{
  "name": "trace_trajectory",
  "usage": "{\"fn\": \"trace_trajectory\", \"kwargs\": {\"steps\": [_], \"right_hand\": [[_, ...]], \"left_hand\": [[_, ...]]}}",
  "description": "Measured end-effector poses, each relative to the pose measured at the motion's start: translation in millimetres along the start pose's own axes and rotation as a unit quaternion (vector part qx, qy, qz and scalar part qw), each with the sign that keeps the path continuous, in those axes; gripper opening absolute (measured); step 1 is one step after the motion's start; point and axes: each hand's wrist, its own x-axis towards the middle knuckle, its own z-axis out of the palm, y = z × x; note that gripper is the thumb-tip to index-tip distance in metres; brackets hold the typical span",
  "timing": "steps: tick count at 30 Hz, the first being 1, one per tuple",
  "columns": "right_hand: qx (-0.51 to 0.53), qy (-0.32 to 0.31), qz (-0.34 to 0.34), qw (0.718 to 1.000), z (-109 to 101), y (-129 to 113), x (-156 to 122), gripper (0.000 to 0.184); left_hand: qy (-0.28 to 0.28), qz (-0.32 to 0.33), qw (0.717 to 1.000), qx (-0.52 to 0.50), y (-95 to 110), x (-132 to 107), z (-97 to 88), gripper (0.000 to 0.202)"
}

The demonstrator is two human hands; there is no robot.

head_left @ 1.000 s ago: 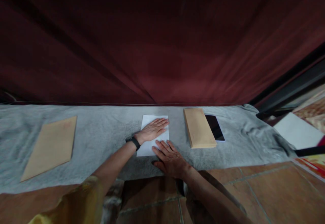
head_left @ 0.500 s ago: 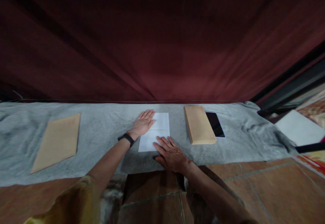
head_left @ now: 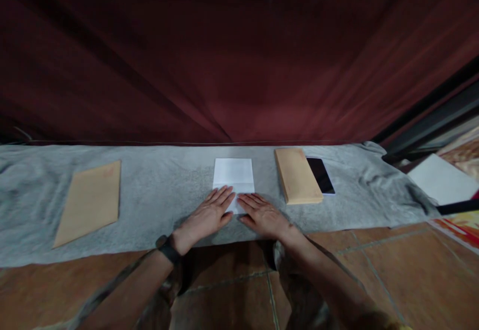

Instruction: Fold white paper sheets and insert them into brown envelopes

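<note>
A white sheet of paper [head_left: 233, 171] with a crosswise crease lies on the grey cloth in front of me. My left hand [head_left: 210, 211] rests flat on the paper's near left part, fingers stretched out. On its near right part lies my right hand [head_left: 265, 216], also flat with fingers extended. The fingertips of both hands almost meet over the near half, hiding some of it. To the right sits a stack of brown envelopes [head_left: 299, 176], and a single brown envelope [head_left: 92, 198] lies to the left.
A dark-screened phone or tablet [head_left: 322, 176] lies partly behind the envelope stack. The grey cloth [head_left: 160, 185] covers a long, low surface. Behind it hangs a dark red curtain [head_left: 239, 85]. Brown floor tiles [head_left: 374, 275] show in front, and a white board [head_left: 443, 178] stands at far right.
My left hand has slid from the paper's far left edge toward me, beside the right hand. My right hand has shifted slightly right. The far half of the paper is now uncovered.
</note>
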Motion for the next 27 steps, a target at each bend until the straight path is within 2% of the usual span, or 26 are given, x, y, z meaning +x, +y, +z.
{"fn": "trace_trajectory", "kwargs": {"steps": [6,11,17,22,24,27], "right_hand": [[-0.006,-0.022,0.004,1.000,-10,-4,6,0.051],[0.007,-0.046,-0.005,0.999,-17,-1,10,0.052],[0.032,-0.060,-0.007,0.998,-21,4,8,0.063],[0.048,-0.064,0.000,0.997,-22,6,6,0.065],[0.063,-0.053,0.010,0.997,-21,8,6,0.063],[0.101,-0.026,0.039,0.994,-18,16,6,0.050]], "left_hand": [[-0.053,-0.022,0.998,-0.016,8,-7,-17.5,0.065],[-0.080,-0.045,0.995,-0.044,12,-8,-21.5,0.076],[-0.045,-0.045,0.997,-0.047,9,-8,-20.7,0.066],[-0.024,-0.051,0.997,-0.046,7,-6,-26.3,0.056],[-0.009,-0.053,0.997,-0.060,4,-4,-27.9,0.047],[0.024,-0.059,0.992,-0.107,-5,-4,-28.6,0.036]]}}
